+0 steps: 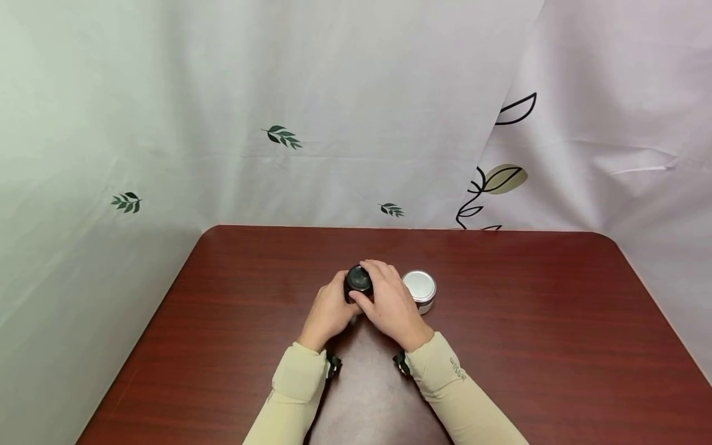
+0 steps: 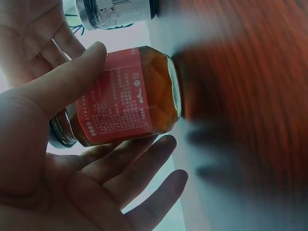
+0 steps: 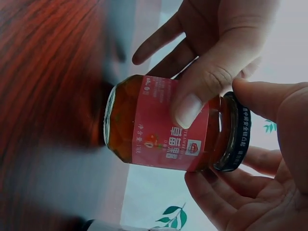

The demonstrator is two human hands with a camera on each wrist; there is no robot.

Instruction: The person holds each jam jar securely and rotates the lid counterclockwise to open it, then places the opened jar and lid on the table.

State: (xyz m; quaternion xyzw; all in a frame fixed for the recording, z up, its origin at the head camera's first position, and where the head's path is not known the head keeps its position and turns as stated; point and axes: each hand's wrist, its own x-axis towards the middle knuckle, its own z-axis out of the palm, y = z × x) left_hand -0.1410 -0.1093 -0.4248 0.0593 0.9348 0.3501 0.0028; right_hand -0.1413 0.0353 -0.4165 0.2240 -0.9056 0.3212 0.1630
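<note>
A glass jam jar [image 2: 161, 91] with a red strawberry label and amber contents stands upright between my hands, its base close to the tabletop. My left hand [image 1: 328, 312] grips the jar's body, with the thumb [image 3: 190, 108] pressed on the label and the lower fingers spread away from the glass. Over the top, my right hand [image 1: 392, 303] holds the black lid [image 3: 236, 132] from the side, thumb on one edge and fingers around the other, one fingertip against the label's edge. From the head view only the dark lid top shows; the hands hide the body.
A second, shorter round jar [image 1: 419, 287] with a silver lid stands just right of my right hand. Its white label [image 2: 127, 12] shows in the left wrist view. The reddish-brown wooden table [image 1: 528, 321] ends at a white leaf-patterned curtain [image 1: 345, 123] behind.
</note>
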